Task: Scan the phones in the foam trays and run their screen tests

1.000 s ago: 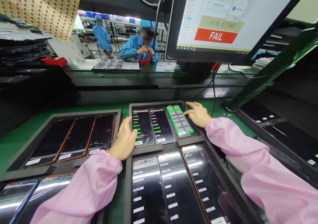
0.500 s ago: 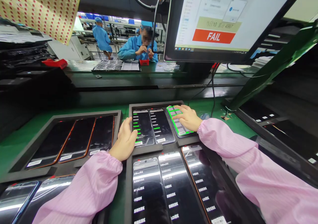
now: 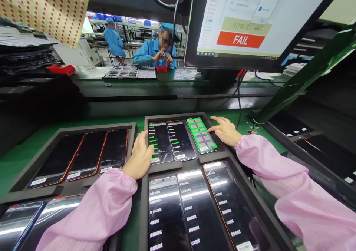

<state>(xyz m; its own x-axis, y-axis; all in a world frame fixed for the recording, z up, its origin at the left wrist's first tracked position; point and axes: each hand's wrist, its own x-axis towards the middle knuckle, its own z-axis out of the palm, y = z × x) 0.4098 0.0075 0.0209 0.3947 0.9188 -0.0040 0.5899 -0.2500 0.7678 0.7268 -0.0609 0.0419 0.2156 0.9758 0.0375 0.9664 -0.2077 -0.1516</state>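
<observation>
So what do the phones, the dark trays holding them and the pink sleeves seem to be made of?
Phones: probably glass fronts, smooth and glossy, as lamp light streaks across several.
Dark trays: perhaps dense foam, though plastic is possible; matte, with thick edges that barely shine.
Pink sleeves: likely thin woven cloth, soft-looking, with fine lines, loose folds and gathered cuffs.

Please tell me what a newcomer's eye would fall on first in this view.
Probably the red rectangular FAIL banner on the large black-framed monitor at upper right. Next might come the slim phone with a bright green-and-grey grid screen, rightmost in the far row of three in the dark grey foam-like tray near the centre. The pale yellow sheet with red dots, hanging at upper left, may also catch the eye.
</observation>
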